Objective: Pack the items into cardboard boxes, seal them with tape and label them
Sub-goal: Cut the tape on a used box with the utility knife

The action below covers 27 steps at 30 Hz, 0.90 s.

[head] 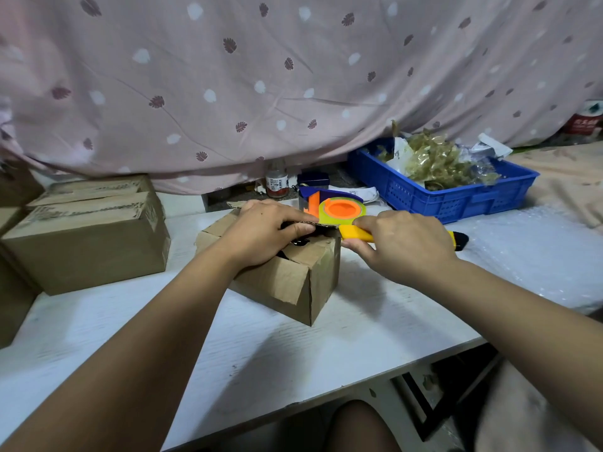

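A small cardboard box (293,278) stands on the white table (293,353) with its top flaps partly open and something dark showing inside. My left hand (264,233) lies over the box top, its fingers and thumb pinching the edge of a flap. My right hand (401,246) is just right of the box, at its top corner, fingers curled; what they pinch is not plain. A tape dispenser (342,210) with an orange hub, a yellowish tape roll and a yellow handle lies right behind the box, partly under my right hand.
Larger closed cardboard boxes (88,243) stand at the left. A blue plastic crate (450,197) with crumpled wrapping sits at the back right. A small jar (277,181) stands behind, under a hanging pink patterned cloth (261,76). Bubble wrap (538,249) covers the table's right side.
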Tool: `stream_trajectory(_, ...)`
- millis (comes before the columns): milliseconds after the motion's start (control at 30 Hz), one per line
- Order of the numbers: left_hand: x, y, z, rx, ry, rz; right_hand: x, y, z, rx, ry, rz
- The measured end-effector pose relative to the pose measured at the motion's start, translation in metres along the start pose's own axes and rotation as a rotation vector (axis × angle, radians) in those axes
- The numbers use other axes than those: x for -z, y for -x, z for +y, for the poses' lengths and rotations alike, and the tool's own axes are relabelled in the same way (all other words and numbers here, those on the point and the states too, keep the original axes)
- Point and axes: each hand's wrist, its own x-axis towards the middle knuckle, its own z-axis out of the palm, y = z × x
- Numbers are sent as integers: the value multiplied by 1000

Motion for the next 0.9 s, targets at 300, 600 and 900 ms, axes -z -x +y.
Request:
stream_trajectory(300,4,-4,4,77,26,-23,-21,1,24,11,-306,-107)
stream_trajectory(600,11,-20,18,125,-349,-105,-61,3,29,-193,-435,-232)
stream_trajectory(900,35,-29,4,143,-307,-169,-90,-13,17,-155,-400,-344)
